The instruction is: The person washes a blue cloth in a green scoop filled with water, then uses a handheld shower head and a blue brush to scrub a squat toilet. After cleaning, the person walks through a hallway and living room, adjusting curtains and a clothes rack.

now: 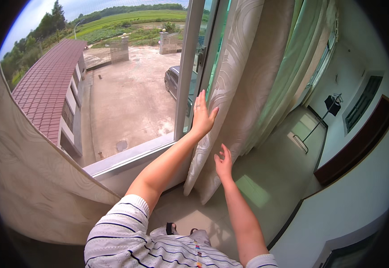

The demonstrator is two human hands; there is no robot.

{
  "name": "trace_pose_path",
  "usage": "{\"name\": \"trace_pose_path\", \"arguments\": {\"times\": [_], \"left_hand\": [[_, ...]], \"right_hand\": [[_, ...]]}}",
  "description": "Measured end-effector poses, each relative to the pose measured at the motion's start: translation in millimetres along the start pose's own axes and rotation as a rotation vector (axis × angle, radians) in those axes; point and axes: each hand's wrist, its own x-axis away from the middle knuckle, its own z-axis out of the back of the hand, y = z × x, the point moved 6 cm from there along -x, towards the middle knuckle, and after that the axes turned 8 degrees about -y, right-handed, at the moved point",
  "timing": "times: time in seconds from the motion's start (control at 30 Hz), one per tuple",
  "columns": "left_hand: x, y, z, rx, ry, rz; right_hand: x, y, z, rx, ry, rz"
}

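A beige patterned curtain (pixel 234 58) hangs in folds to the right of a sliding window, bunched beside the grey window frame (pixel 185 67). My left hand (pixel 204 118) is raised in front of the frame and the curtain's near edge. Its fingers are stretched out, with a ring on one, and nothing is held. Whether the palm touches the curtain, I cannot tell. Lower and to the right, my right hand (pixel 223 164) is in front of the curtain's lower folds, fingers loosely bent and apart, holding nothing.
Another beige curtain (pixel 38 165) hangs at the left. The windowsill (pixel 132 154) runs between them, above a paved yard (pixel 127 94) with a parked dark car (pixel 173 80). A pale green curtain (pixel 288 62) hangs farther right. A rack with dark cloth (pixel 332 105) stands at the far end.
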Motion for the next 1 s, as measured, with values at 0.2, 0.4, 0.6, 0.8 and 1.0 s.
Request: {"name": "trace_pose_path", "arguments": {"times": [0.2,0.4,0.6,0.8,1.0], "left_hand": [[-19.3,25.6,4.0,0.307,-0.181,0.285],[19.1,22.2,176.2,-0.122,0.12,0.263],[98.9,62.8,381.0,-0.708,0.374,0.197],[247.6,115.9,626.7,-0.938,0.64,0.259],[384.1,133.6,799.5,-0.988,0.851,0.57]], "right_hand": [[-42.2,34.9,-39.1,0.107,0.175,0.228],[-9.1,-40.9,-135.2,-0.078,0.027,0.209],[94.2,-166.0,-248.3,-0.018,-0.204,0.454],[256.9,-308.1,-413.6,-0.183,-0.542,0.569],[411.0,-385.0,-510.2,-0.134,-1.15,0.652]]}}
